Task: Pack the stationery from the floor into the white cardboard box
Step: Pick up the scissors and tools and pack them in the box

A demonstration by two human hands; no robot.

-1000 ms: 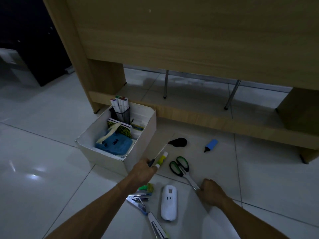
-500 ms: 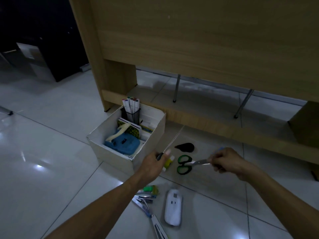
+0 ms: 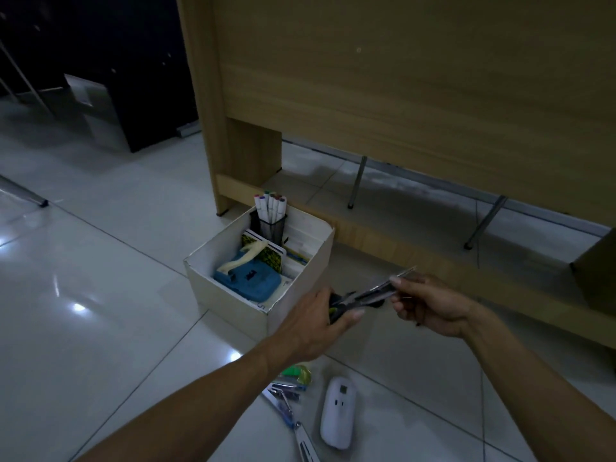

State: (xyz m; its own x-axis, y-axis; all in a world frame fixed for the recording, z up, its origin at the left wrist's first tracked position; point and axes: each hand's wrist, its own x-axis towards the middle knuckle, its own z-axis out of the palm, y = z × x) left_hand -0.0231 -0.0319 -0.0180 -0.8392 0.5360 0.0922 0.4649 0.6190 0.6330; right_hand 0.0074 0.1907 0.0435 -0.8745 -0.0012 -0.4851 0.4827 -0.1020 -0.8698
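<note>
The white cardboard box (image 3: 230,296) stands open on the floor by the wooden desk. It holds a blue pouch (image 3: 248,280), a patterned notebook and a mesh cup of markers (image 3: 270,208). My left hand (image 3: 316,320) is just right of the box, closed around a thin metal ruler (image 3: 405,272) and a yellow-green marker. The black-and-green handles of the scissors (image 3: 365,296) rest against that hand. My right hand (image 3: 430,305) pinches the scissors by the blades. Both hands meet above the floor.
Near my left forearm on the tiled floor lie a white device (image 3: 338,413), a stapler and metal clips (image 3: 286,395), and a small green item (image 3: 296,371). The wooden desk panel (image 3: 400,95) and its low rail stand right behind the box.
My right hand lifted the scissors off the floor by the blades and brought them left to my left hand. My left hand rose with the ruler and marker. The view shifted left.
</note>
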